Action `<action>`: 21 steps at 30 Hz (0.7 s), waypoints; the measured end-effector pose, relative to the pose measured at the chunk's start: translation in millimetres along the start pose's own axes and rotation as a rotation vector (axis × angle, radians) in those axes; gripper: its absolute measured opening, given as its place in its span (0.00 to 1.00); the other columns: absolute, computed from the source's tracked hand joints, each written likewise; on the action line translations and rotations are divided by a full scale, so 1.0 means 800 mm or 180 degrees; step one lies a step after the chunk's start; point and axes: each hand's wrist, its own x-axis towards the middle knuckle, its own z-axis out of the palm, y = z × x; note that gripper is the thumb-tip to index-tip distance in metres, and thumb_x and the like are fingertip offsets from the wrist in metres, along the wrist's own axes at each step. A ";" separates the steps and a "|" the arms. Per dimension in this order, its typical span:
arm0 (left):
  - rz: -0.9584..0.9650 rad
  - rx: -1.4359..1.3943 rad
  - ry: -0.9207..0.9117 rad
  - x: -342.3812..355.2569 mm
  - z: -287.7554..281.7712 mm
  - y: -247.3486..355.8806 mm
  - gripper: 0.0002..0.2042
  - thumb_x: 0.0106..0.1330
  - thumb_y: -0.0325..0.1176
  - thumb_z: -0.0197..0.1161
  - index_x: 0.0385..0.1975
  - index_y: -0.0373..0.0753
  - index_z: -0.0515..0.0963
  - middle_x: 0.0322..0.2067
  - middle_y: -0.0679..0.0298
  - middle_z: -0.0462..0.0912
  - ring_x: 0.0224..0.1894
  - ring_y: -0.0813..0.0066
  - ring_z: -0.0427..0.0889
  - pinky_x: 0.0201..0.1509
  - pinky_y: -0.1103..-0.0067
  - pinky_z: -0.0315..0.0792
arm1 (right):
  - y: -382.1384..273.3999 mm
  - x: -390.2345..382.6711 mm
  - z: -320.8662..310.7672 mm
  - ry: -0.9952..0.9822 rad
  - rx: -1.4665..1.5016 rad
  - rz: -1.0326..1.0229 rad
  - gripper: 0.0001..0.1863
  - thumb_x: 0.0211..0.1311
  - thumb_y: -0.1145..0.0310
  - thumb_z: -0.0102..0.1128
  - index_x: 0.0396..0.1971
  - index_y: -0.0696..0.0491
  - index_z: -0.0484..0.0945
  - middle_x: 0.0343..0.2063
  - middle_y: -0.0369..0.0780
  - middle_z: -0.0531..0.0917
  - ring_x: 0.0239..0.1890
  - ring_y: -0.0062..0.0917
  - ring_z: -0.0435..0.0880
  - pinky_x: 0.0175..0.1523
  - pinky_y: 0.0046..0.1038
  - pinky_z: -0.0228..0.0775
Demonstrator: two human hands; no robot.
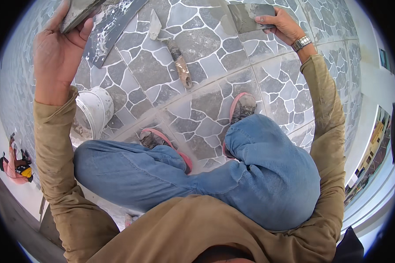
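Observation:
At the upper left, my left hand (62, 50) grips a grey, mortar-coated slab (78, 16) that runs off the top of the view. Beside it a dark grey board (98, 46) streaked with white lies on the patterned tile floor. My right hand (281, 27) holds a flat dark grey piece (243, 17) with wet grey mortar on it, thumb on its top. Between my hands a trowel with a worn, paint-spattered handle (180, 63) lies on the floor.
A white bucket (98, 109) stands beside my left knee. Stone-patterned tiles (193, 114) spread under and around my feet. At the far left another person (15, 168) in pink crouches by the wall. White structures (373, 74) run along the right edge.

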 end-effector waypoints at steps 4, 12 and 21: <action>0.0885 -0.0646 -0.0308 0.059 0.103 -0.042 0.16 0.80 0.32 0.46 0.56 0.29 0.74 0.46 0.52 0.86 0.41 0.68 0.88 0.36 0.76 0.86 | -0.001 -0.035 0.010 0.0164 -0.0417 0.0450 0.17 0.53 0.64 0.76 0.40 0.56 0.81 0.31 0.33 0.84 0.30 0.13 0.79 0.34 0.19 0.70; 0.0029 -0.2030 -0.0684 0.161 0.112 -0.167 0.14 0.75 0.38 0.56 0.52 0.36 0.78 0.44 0.58 0.87 0.39 0.69 0.88 0.34 0.78 0.85 | 0.015 -0.062 0.054 0.1344 -0.0732 0.0721 0.16 0.54 0.61 0.69 0.38 0.57 0.83 0.30 0.38 0.85 0.29 0.24 0.79 0.38 0.29 0.71; 0.0256 -0.1302 -0.0791 0.173 0.111 -0.134 0.13 0.76 0.37 0.55 0.52 0.37 0.78 0.43 0.60 0.88 0.38 0.70 0.88 0.35 0.78 0.84 | 0.032 0.120 0.211 0.2755 -0.3636 -0.0712 0.21 0.53 0.71 0.63 0.50 0.56 0.79 0.41 0.47 0.78 0.47 0.41 0.77 0.48 0.41 0.75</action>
